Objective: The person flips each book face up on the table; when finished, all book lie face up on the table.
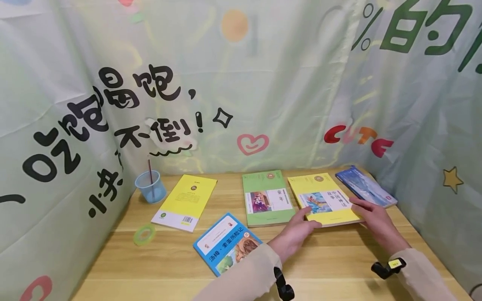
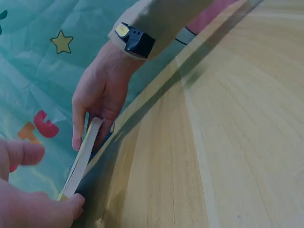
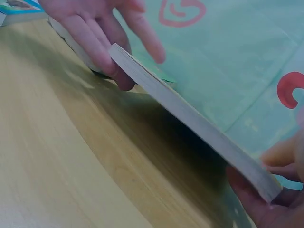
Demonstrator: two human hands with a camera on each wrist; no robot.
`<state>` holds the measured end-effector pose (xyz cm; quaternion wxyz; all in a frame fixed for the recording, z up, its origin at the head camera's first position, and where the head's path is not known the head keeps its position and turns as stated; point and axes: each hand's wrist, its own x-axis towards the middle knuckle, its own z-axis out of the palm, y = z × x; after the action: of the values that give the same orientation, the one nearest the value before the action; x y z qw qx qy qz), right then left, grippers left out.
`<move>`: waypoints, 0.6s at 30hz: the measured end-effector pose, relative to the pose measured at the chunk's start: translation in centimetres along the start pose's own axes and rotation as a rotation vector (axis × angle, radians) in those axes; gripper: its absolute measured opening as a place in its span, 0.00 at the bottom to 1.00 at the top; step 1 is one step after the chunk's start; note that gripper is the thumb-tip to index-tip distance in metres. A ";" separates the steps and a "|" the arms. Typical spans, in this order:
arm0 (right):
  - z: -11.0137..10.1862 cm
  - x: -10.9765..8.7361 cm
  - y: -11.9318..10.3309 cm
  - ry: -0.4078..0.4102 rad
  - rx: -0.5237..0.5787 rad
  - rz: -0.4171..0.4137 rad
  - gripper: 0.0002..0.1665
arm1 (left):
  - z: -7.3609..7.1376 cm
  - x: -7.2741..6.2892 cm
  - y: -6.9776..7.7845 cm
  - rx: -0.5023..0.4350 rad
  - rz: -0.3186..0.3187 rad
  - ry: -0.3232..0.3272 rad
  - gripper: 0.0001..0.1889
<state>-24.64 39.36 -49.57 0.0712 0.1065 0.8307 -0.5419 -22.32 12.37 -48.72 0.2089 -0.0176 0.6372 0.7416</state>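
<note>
A yellow paperback book [image 1: 317,200] with a picture on its cover is between my two hands, its near edge lifted off the table with a shadow under it in the right wrist view. At its lower left corner, my left hand [image 1: 295,234] holds it, thumb along the near edge and a finger over the cover. My right hand [image 1: 380,221] grips the lower right corner, thumb on top and other fingers beneath. Pale page edges [image 3: 190,126] face the right wrist camera. Left of the yellow book lies a green book [image 1: 267,198]; a blue-covered book [image 1: 365,186] lies to its right.
On the left of the wooden table [image 1: 150,267] are another yellow book [image 1: 188,200], a light blue cup [image 1: 150,188] with a thin stick in it, and a greenish tape roll [image 1: 144,235]. A blue book [image 1: 229,242] lies partly behind my left sleeve. Printed curtains [image 1: 286,104] enclose the table.
</note>
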 end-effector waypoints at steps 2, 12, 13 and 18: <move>0.0 0.0 0.0 0.010 -0.024 -0.003 0.41 | 0.2 -0.2 0.1 0.027 -0.018 -0.021 0.37; 0.3 -0.3 0.1 0.009 -0.073 -0.012 0.38 | 0.6 0.7 -0.4 0.040 -0.040 -0.092 0.37; 0.4 -0.4 0.0 0.011 -0.081 -0.017 0.37 | 0.6 0.7 -0.4 0.038 -0.038 -0.096 0.37; 1.1 -0.6 -0.2 0.070 -0.164 -0.094 0.33 | 0.4 0.3 0.0 0.030 -0.041 -0.119 0.38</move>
<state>-24.10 38.17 -49.66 0.0250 0.0801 0.8782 -0.4708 -22.47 12.85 -48.71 0.2618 0.0169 0.6343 0.7272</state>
